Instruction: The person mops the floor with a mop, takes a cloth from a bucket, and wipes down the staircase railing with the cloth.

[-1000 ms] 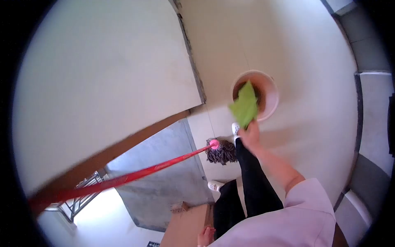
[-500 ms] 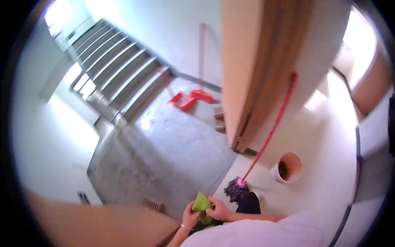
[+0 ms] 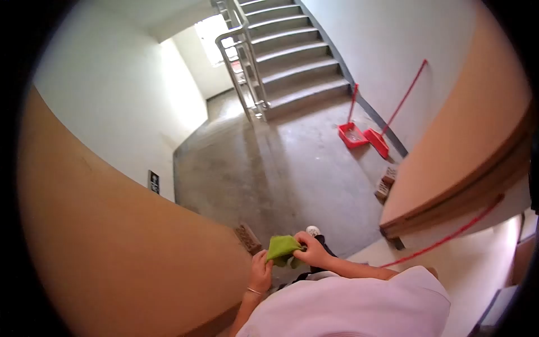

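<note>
A green cloth (image 3: 282, 247) is stretched between my two hands in front of my body, partly folded, with its lower part hanging down. My left hand (image 3: 260, 272) pinches its left lower edge; a thin bracelet circles that wrist. On the other side, my right hand (image 3: 313, 251) has its fingers closed on the cloth's right end. One white-toed shoe (image 3: 313, 230) shows just beyond my right hand.
A tan door (image 3: 123, 241) stands at left with a brick (image 3: 247, 238) by its edge. Another door (image 3: 449, 163) is at right, bricks (image 3: 386, 182) beside it. Beyond are a red dustpan (image 3: 353, 137), red broom (image 3: 377, 142), stairs (image 3: 303, 67) and metal railing (image 3: 241, 73). A red mop handle (image 3: 449, 240) leans at right.
My view has turned left, toward the stairwell and doorway. The bucket and mop head have left the view. Between my hands, the cloth has gone from a peaked bunch to a wider spread.
</note>
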`<state>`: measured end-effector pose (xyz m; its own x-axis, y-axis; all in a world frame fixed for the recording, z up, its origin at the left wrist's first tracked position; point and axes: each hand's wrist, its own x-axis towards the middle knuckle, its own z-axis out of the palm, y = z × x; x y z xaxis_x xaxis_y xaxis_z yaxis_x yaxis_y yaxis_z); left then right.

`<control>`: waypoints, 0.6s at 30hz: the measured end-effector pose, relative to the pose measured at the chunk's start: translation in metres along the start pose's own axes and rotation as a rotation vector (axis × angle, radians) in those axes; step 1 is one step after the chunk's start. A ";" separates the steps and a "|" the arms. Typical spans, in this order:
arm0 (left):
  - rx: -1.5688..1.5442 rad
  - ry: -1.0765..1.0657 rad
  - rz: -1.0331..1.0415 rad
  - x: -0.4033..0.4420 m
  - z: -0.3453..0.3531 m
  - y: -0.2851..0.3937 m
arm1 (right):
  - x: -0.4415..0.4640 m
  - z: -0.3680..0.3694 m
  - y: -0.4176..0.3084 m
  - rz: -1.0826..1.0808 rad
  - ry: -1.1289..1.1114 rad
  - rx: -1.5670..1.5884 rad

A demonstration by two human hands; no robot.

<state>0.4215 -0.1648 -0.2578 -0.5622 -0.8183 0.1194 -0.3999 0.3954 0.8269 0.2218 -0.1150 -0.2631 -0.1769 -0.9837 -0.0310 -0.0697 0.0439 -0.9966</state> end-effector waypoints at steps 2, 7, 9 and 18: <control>0.245 0.079 0.075 0.026 -0.016 -0.011 | 0.036 -0.015 0.007 -0.218 -0.078 -0.222; -0.001 0.209 -0.240 0.115 -0.038 -0.029 | 0.152 -0.033 0.003 -0.492 -0.198 -0.401; -0.066 0.274 -0.347 0.168 -0.042 -0.019 | 0.205 -0.043 0.005 -0.470 -0.217 -0.453; -0.558 0.260 -0.255 0.372 -0.028 -0.021 | 0.348 -0.011 0.031 0.141 -0.059 0.159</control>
<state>0.2409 -0.4892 -0.2149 -0.2786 -0.9593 -0.0469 -0.0229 -0.0422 0.9988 0.1477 -0.4546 -0.3038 -0.1157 -0.9785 -0.1707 0.1086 0.1584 -0.9814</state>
